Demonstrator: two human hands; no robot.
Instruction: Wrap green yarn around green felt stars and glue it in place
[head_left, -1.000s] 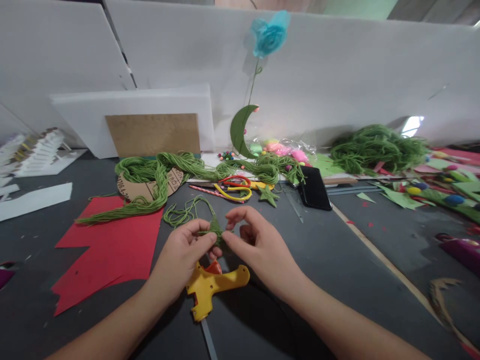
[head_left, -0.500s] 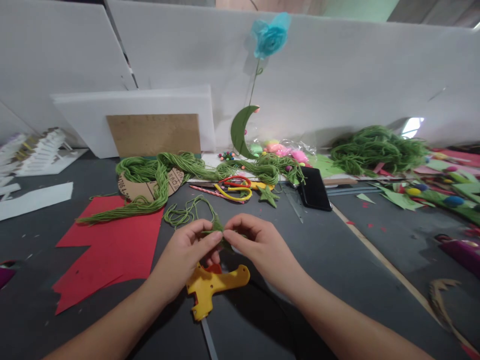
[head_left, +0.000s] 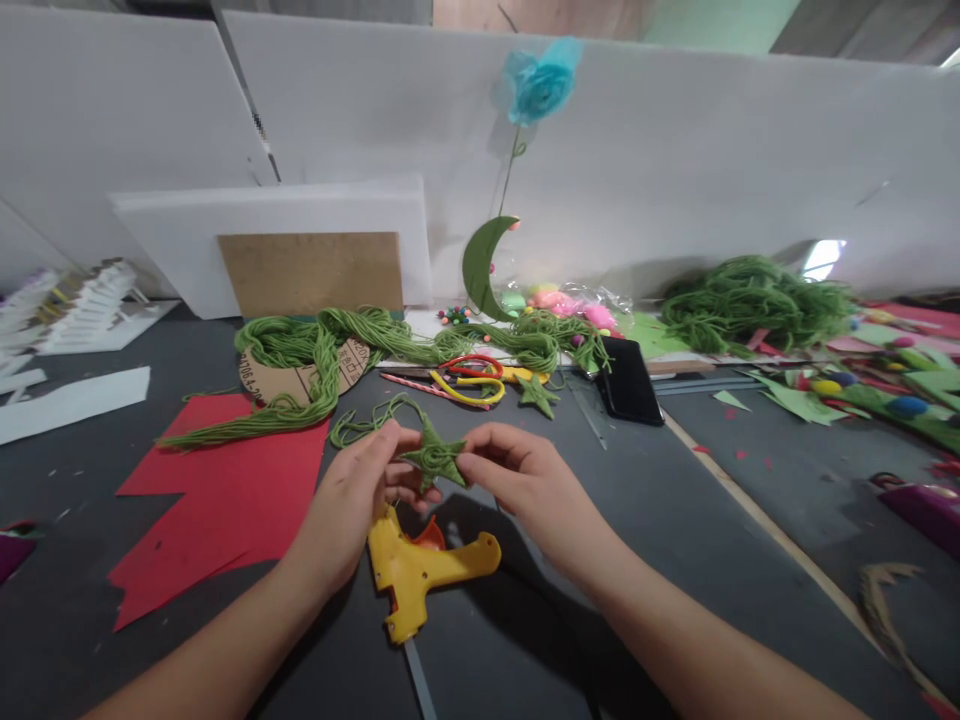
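Note:
Both of my hands hold a small star wrapped in green yarn above the dark table. My left hand pinches its left side with closed fingers. My right hand pinches its right point. A loose tail of green yarn runs from the star back to the left. A yellow glue gun lies on the table just below my hands.
Red paper lies at the left. Green yarn hanks, scissors, another green star and a black phone sit behind. A yarn heap and coloured scraps are at the right. White foam boards stand at the back.
My hands turned the star from edge-on to flat, so its whole shape now faces me. Both hands rose slightly and moved a little away from the glue gun.

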